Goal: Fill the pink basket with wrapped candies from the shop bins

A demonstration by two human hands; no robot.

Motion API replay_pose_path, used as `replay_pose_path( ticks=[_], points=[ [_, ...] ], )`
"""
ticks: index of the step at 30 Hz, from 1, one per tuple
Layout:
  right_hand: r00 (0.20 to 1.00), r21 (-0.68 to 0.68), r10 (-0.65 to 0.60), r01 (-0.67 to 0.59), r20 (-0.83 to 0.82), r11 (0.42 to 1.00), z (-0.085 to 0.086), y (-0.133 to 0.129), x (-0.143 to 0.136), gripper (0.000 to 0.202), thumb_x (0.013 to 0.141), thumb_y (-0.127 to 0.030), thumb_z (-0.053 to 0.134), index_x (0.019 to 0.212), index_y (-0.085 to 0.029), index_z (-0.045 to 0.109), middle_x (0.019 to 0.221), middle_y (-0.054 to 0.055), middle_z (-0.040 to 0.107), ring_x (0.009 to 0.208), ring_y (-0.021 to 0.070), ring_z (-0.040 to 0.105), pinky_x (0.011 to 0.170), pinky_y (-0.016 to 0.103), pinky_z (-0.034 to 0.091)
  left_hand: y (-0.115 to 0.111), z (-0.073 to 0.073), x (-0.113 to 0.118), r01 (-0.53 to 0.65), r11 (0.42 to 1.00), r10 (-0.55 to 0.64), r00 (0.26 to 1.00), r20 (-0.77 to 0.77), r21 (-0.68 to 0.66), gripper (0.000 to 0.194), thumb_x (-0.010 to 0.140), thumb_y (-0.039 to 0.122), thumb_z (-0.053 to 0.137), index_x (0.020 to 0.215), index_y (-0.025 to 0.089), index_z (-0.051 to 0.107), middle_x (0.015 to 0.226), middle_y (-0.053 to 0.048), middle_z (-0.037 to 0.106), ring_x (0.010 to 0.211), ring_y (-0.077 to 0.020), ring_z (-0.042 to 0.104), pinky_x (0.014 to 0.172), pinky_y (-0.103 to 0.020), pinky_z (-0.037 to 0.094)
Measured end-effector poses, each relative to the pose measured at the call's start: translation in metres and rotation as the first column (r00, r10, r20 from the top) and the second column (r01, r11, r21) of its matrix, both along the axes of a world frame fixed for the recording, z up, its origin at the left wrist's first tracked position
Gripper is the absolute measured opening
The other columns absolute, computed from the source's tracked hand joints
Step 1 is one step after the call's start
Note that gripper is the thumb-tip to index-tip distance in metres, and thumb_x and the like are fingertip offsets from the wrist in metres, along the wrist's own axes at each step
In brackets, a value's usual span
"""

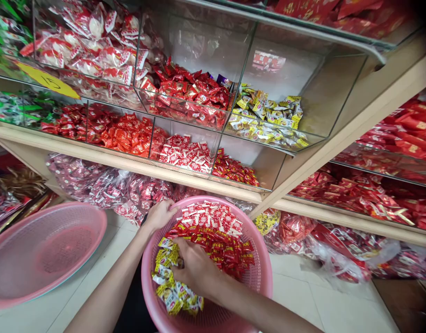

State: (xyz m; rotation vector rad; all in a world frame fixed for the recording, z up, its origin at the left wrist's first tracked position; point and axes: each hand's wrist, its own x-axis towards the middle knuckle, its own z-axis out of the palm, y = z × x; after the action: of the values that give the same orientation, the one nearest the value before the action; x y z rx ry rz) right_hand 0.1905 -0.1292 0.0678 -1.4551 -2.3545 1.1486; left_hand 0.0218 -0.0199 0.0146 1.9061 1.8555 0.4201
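A round pink plastic basket (265, 268) is below me, heaped with wrapped candies. My left hand (161, 213) grips its upper left rim. Inside the basket, my right hand (195, 267) has its fingers curled into the yellow-and-white wrapped candies (171, 296) on the left side; its fingertips are partly hidden among them. Red candies with yellow lettering (230, 252) fill the basket's middle and right. White-and-red candies (213, 216) lie along its far side.
Glass candy bins stand in front, holding yellow candies (265, 113), red candies (192, 95) and white-and-red candies (185, 152). A wooden shelf edge (129, 169) runs beneath them. Another pink basket (60, 236) sits left on the tiled floor. Bagged candies (143, 194) lie under the shelf.
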Motion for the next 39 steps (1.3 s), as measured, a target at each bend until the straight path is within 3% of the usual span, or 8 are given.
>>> replay_pose_path(
  ticks=[8, 15, 23, 25, 28, 33, 36, 39],
  points=[
    [1.0, -0.03, 0.026, -0.026, 0.004, 0.999, -0.005, 0.0, 0.0, 0.055, 0.073, -0.024, 0.061, 0.127, -0.016, 0.05, 0.111, 0.012, 0.062, 0.1, 0.0264, 0.057, 0.084, 0.035, 0.045, -0.001, 0.003, 0.001, -0.008, 1.0, 0.008, 1.0, -0.018, -0.014, 0.032, 0.084, 0.047, 0.043, 0.077, 0.021, 0.06, 0.063, 0.001, 0.06, 0.06, -0.0141, 0.052, 0.056, -0.022, 0.029],
    [0.999, 0.027, -0.014, 0.015, -0.036, 1.0, -0.003, 0.008, -0.005, 0.05, 0.074, -0.025, 0.062, 0.122, -0.018, 0.053, 0.101, 0.008, 0.063, 0.093, 0.0236, 0.059, 0.08, 0.034, 0.047, 0.001, -0.004, -0.002, 0.012, 1.0, -0.012, 1.0, 0.003, 0.017, 0.032, 0.084, 0.047, 0.043, 0.074, 0.02, 0.057, 0.065, 0.001, 0.06, 0.06, -0.0139, 0.053, 0.057, -0.022, 0.03],
    [0.997, 0.096, 0.054, -0.059, 0.054, 0.994, -0.012, 0.013, -0.019, 0.051, 0.073, -0.032, 0.065, 0.121, -0.016, 0.055, 0.116, 0.014, 0.061, 0.101, 0.0328, 0.059, 0.085, 0.045, 0.048, 0.003, -0.012, -0.007, 0.011, 0.999, -0.012, 1.0, 0.011, 0.03, 0.029, 0.085, 0.043, 0.042, 0.076, 0.021, 0.056, 0.073, -0.001, 0.065, 0.069, -0.0151, 0.06, 0.06, -0.022, 0.033],
    [0.998, 0.107, 0.052, -0.056, 0.037, 0.993, -0.007, 0.014, -0.014, 0.054, 0.073, -0.035, 0.065, 0.123, -0.018, 0.054, 0.12, 0.013, 0.059, 0.103, 0.0331, 0.059, 0.087, 0.045, 0.048, 0.003, -0.013, -0.008, 0.007, 1.0, -0.007, 1.0, 0.015, 0.017, 0.031, 0.086, 0.046, 0.04, 0.077, 0.021, 0.056, 0.072, -0.001, 0.066, 0.071, -0.0161, 0.061, 0.06, -0.022, 0.033],
    [1.0, 0.155, 0.031, -0.03, -0.004, 0.988, 0.022, 0.021, 0.002, 0.053, 0.077, -0.038, 0.062, 0.126, -0.021, 0.053, 0.121, 0.012, 0.058, 0.105, 0.0317, 0.058, 0.088, 0.044, 0.047, 0.004, -0.016, -0.009, 0.018, 1.0, -0.019, 1.0, 0.015, 0.024, 0.032, 0.086, 0.047, 0.039, 0.078, 0.021, 0.056, 0.076, -0.001, 0.067, 0.075, -0.0174, 0.062, 0.062, -0.022, 0.035],
    [0.992, 0.391, -0.03, 0.077, -0.125, 0.917, 0.099, 0.05, 0.044, 0.034, 0.084, -0.03, 0.057, 0.116, -0.02, 0.058, 0.106, 0.008, 0.063, 0.092, 0.0211, 0.059, 0.081, 0.034, 0.047, 0.005, -0.02, -0.011, 0.021, 0.999, -0.021, 1.0, 0.015, 0.031, 0.03, 0.087, 0.044, 0.039, 0.084, 0.021, 0.058, 0.082, -0.003, 0.069, 0.081, -0.0197, 0.064, 0.064, -0.024, 0.036],
    [0.984, 0.572, -0.035, 0.129, -0.172, 0.81, 0.144, 0.074, 0.069, 0.026, 0.083, -0.027, 0.057, 0.107, -0.017, 0.061, 0.092, 0.005, 0.063, 0.074, 0.0149, 0.057, 0.07, 0.029, 0.045, 0.007, -0.021, -0.011, 0.019, 0.999, -0.019, 1.0, 0.021, 0.029, 0.033, 0.087, 0.047, 0.038, 0.085, 0.021, 0.058, 0.084, -0.004, 0.069, 0.083, -0.0202, 0.064, 0.066, -0.024, 0.037],
    [0.976, 0.743, -0.043, 0.189, -0.212, 0.642, 0.187, 0.1, 0.092, 0.02, 0.084, -0.027, 0.054, 0.099, -0.017, 0.063, 0.082, 0.003, 0.064, 0.067, 0.013, 0.055, 0.065, 0.027, 0.044, 0.008, -0.021, -0.009, 0.016, 0.999, -0.017, 0.999, 0.031, 0.041, 0.032, 0.087, 0.046, 0.037, 0.084, 0.021, 0.057, 0.081, -0.003, 0.069, 0.08, -0.0194, 0.064, 0.066, -0.024, 0.037]
  ],
)
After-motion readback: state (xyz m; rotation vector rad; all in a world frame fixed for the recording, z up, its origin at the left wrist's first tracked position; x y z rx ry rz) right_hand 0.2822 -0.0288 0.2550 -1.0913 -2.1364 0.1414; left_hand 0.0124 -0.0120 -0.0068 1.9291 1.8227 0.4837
